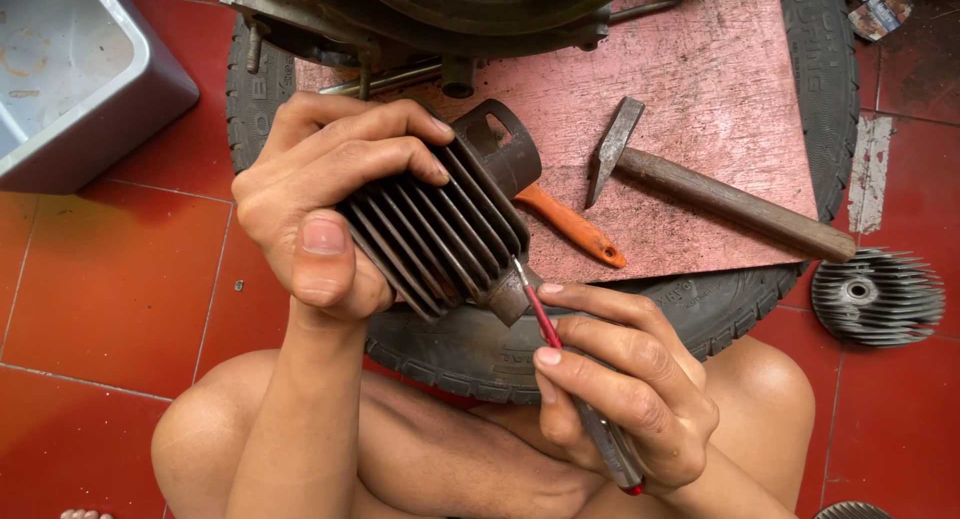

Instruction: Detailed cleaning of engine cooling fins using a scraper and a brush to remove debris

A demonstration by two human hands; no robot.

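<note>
Glossy red floor tiles (110, 289) with pale grout lines reflect soft daylight. A worn black tyre (820, 69) lies flat at the far centre, topped by a reddish board (720, 89) carrying a wooden-handled hammer (720, 194). A grey metal tub (75, 74) sits far left; a finned round metal part (878, 295) rests on the tiles at right.

A small crumpled packet (880, 6) lies at the far right corner on the red floor tiles (110, 289), flattened and irregular, printed in grey, white and blue with a touch of red. No labels, signs or screens show.
</note>
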